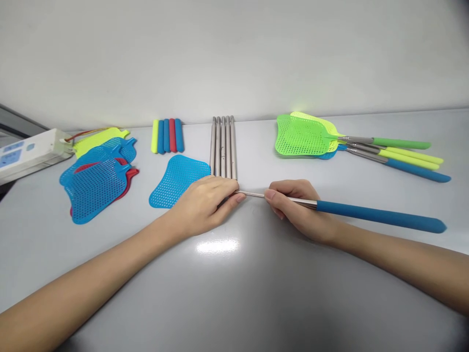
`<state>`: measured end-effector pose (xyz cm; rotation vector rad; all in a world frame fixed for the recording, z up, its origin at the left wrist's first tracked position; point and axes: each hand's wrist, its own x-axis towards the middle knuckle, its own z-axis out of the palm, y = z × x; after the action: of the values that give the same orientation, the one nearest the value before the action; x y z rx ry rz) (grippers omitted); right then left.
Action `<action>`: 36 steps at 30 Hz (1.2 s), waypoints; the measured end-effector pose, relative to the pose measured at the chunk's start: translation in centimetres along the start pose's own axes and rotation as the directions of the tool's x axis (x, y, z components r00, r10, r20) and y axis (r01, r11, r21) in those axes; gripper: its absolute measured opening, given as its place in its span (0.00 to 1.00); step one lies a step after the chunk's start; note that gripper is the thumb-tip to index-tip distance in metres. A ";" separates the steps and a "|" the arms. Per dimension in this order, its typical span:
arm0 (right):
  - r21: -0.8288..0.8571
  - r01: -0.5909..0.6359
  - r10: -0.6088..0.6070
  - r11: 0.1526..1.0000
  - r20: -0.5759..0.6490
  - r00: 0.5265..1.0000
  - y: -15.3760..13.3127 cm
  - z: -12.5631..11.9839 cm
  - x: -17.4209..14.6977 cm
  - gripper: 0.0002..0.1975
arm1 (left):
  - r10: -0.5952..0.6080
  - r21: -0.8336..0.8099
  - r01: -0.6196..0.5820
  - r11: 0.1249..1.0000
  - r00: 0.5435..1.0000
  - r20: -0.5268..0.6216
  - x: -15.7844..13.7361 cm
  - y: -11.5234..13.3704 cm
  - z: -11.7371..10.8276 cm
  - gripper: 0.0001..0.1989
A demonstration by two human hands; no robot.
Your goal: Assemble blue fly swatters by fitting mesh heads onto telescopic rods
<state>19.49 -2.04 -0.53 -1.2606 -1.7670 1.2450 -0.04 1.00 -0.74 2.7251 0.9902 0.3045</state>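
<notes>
Between my two hands lies a blue fly swatter with a perforated head (179,182), a thin metal telescopic rod (253,194) and a blue grip (381,216). My left hand (208,203) is closed where the head meets the rod; its fingers hide that joint. Further right, my right hand (298,205) pinches the metal rod between thumb and fingers, with the blue grip reaching out past the wrist. Just beyond my left hand, several bare metal rods (223,146) lie side by side.
Loose blue, red and yellow swatter heads (98,188) overlap at the left, by a white power strip (32,151). Several coloured foam grips (167,136) lie in a row near the wall. At the right rest several whole swatters (304,136), green, yellow and blue, in a pile.
</notes>
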 end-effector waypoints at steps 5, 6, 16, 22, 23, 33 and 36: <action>0.015 0.008 -0.009 1.000 0.003 1.000 0.0 0.0 0.0 0.18 | -0.001 0.003 0.001 1.000 1.000 0.009 0.0 0.0 0.0 0.11; 0.015 0.005 -0.005 1.000 0.004 1.000 0.0 0.0 0.0 0.18 | -0.002 0.004 0.002 1.000 1.000 0.011 0.0 0.0 0.0 0.11; 0.026 0.001 -0.001 1.000 0.030 1.000 -0.3 -0.2 0.1 0.18 | 0.002 0.004 -0.002 1.000 1.000 0.013 -0.1 0.0 0.0 0.11; 0.022 -0.006 0.005 1.000 0.054 0.999 -0.3 -0.2 0.1 0.18 | -0.016 -0.007 0.016 1.000 1.000 0.009 -0.1 0.0 0.0 0.11; 0.021 -0.008 0.006 1.000 0.054 0.999 -0.3 -0.2 0.2 0.18 | -0.017 -0.010 0.017 1.000 1.000 0.010 -0.1 0.0 0.0 0.12; 0.016 -0.022 0.021 1.000 0.061 0.998 -0.5 -0.3 0.2 0.18 | -0.037 -0.020 0.038 0.999 0.999 0.015 -0.1 0.1 0.0 0.12; 0.009 -0.024 0.024 1.000 0.068 0.997 -0.5 -0.3 0.2 0.18 | -0.043 -0.019 0.044 0.999 0.999 0.019 -0.1 0.1 0.1 0.12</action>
<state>19.51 -1.79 0.03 -1.2508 -1.7957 1.3228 -0.04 0.87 -0.80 2.6798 1.0343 0.2787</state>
